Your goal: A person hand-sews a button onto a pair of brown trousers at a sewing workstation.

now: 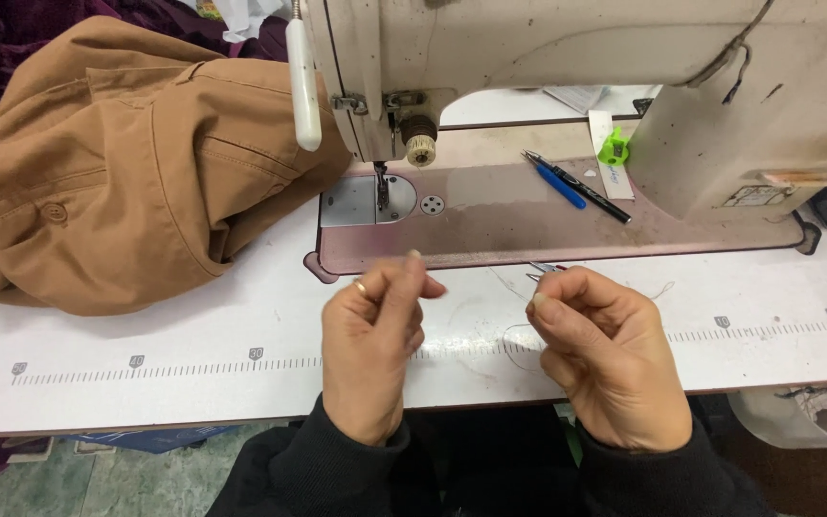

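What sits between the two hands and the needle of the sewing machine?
Nothing visible. The left hand and right hand, which holds small snips, hover over bare white table. The machine bed up to the needle is bare; the brown garment lies left.

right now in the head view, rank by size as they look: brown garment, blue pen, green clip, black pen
1. Brown cloth garment, by far the largest.
2. Black pen, longest of the small things.
3. Blue pen, shorter.
4. Small green plastic clip, smallest.
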